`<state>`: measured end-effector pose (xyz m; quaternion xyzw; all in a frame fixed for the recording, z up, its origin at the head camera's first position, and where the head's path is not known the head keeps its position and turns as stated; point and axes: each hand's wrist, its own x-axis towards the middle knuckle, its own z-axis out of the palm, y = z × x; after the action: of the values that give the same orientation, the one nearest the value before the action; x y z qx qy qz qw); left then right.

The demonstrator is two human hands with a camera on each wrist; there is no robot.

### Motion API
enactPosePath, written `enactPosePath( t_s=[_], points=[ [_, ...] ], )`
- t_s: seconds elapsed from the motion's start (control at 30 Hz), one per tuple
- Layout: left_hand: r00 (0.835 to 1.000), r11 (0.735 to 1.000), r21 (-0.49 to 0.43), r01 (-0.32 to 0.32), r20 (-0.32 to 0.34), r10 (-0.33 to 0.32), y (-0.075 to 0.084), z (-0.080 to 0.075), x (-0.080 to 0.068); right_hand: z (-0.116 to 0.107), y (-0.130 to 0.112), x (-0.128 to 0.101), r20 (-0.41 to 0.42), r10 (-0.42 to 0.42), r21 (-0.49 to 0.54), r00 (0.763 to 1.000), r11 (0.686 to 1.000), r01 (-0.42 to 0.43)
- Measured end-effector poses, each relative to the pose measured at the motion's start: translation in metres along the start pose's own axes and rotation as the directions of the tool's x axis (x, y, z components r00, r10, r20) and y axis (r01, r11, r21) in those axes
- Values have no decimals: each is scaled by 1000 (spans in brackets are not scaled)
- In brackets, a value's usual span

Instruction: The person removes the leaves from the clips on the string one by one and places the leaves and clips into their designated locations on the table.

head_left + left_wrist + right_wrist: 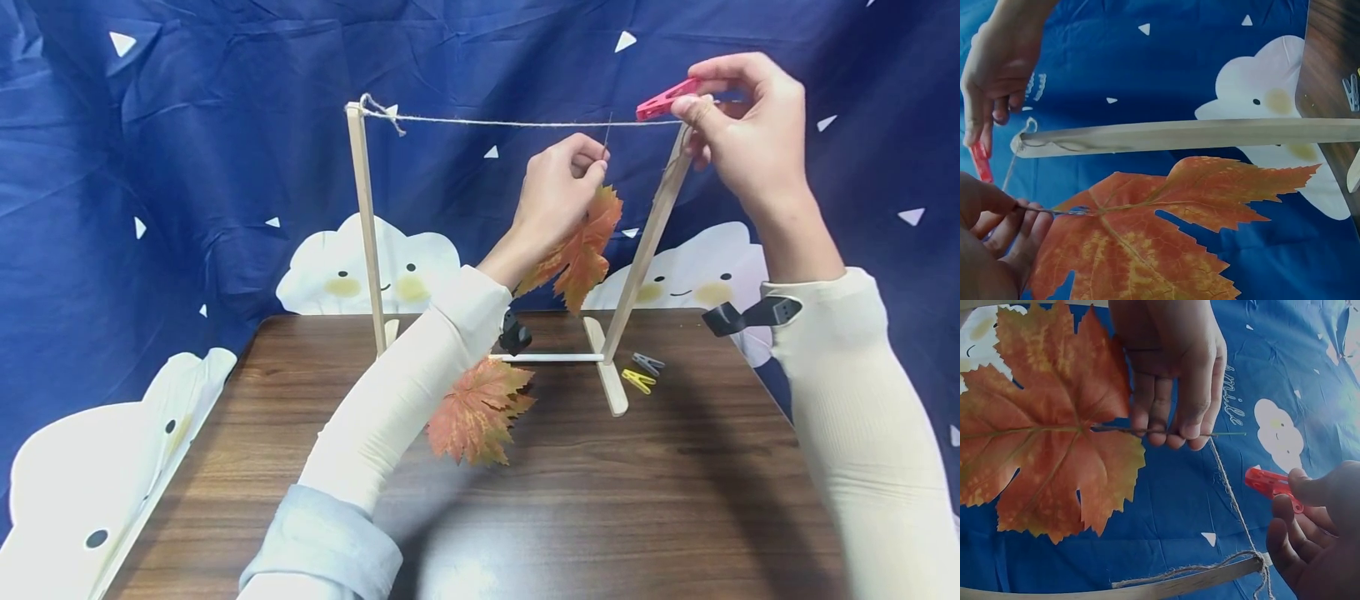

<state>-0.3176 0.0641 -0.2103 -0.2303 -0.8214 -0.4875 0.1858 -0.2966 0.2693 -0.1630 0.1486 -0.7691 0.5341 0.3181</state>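
My left hand (558, 187) pinches the thin stem of an orange artificial maple leaf (585, 250), which hangs below the fingers; the stem's tip rises up to the string (480, 123). In the right wrist view the stem (1169, 432) runs between thumb and fingertips, close to the string. My right hand (757, 125) holds a red clothespin (663, 101) between thumb and fingers, right above the string near the right post (652, 225). The clothespin's front end points left, toward the left hand. In the left wrist view the clothespin (980, 164) is partly hidden by the left hand.
A second orange leaf (483, 412) lies on the brown table (600, 500), partly behind the left sleeve. Beside the right foot of the wooden stand are a yellow clothespin (639, 381) and a grey clothespin (648, 363). The left post (366, 225) carries the string's knotted other end.
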Motion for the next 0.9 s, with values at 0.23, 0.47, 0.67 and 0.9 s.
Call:
enactPosePath(
  t_s=[0.23,0.47,0.67,0.9],
  points=[
    [1000,999,-19,-26,12,27,0,-10,-8,0,3,-8,43,-23,-7,999,1000,23],
    [998,998,-15,-61,33,61,-2,-17,-20,2,8,-17,90,-41,2,995,999,41],
    [995,996,5,-92,34,92,-5,-27,-28,2,13,-28,118,-62,0,991,998,62],
    [991,991,-15,-133,-9,133,-13,-41,-38,2,22,-42,130,-53,-19,990,998,56]
  ],
)
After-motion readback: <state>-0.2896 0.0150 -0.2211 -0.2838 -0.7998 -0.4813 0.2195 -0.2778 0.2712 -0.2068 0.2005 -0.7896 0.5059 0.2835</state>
